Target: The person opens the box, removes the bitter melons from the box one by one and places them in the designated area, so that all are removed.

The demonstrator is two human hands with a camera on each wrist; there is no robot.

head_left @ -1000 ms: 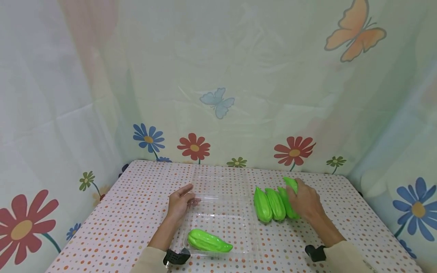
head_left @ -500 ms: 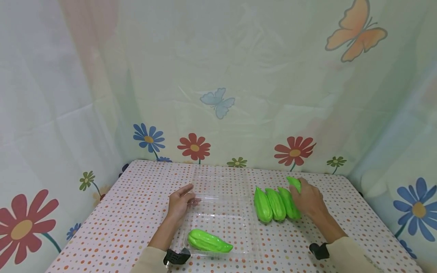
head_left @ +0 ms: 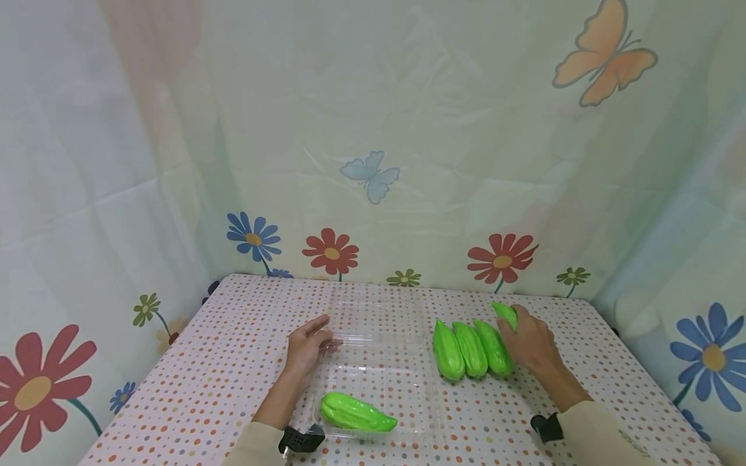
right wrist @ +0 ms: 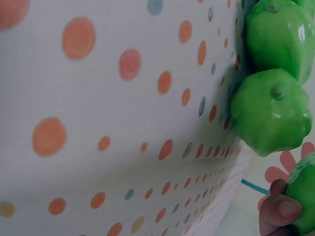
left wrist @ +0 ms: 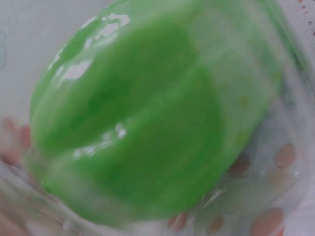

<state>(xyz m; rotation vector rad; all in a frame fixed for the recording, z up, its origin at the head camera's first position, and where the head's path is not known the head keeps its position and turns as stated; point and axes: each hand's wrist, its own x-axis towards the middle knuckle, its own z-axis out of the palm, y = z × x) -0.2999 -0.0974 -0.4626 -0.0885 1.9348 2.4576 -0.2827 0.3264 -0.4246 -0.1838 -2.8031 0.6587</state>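
Observation:
In the head view my right hand [head_left: 530, 340] grips a green pepper [head_left: 505, 315], its tapered end pointing up past the fingers. The right wrist view shows the thumb and fingers [right wrist: 280, 211] curled against this ridged pepper [right wrist: 304, 194]. Just left of that hand, three similar peppers [head_left: 473, 349] lie side by side, tips toward the back. My left hand [head_left: 304, 349] rests at the left rim of a clear plastic box [head_left: 408, 388], fingers loosely bent. One pepper [head_left: 355, 412] lies crosswise inside the box, near its front wall; it fills the left wrist view, blurred.
The box's clear lid [head_left: 375, 310] lies folded back behind it, hard to see against the dotted tablecloth [head_left: 233, 362]. A cloth backdrop [head_left: 280, 116] with flowers and butterflies encloses the table at the back and sides.
My right hand has shifted slightly right with its pepper, showing more of the third pepper in the row. The left hand and the box have stayed in place.

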